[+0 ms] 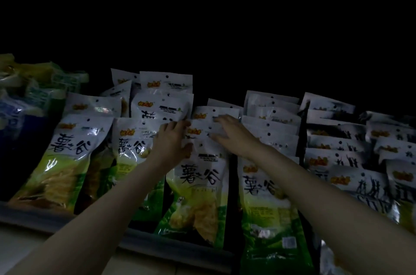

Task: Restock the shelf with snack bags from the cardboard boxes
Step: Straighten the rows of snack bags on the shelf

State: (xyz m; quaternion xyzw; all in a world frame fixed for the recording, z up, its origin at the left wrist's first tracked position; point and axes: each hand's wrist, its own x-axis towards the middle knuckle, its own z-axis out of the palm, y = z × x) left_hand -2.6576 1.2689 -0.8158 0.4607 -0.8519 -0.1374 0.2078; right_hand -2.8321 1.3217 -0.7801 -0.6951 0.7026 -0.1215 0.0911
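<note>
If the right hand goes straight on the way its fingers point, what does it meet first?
The right hand points up-left, deeper into the shelf. It would probably meet the white tops of the snack bags stacked behind; its fingertips already lie on them. Depth is unclear.

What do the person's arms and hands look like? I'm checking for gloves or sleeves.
Both forearms are bare, no sleeves in view. The left hand and right hand wear no gloves. No watch, ring or bracelet shows in the dim light.
</note>
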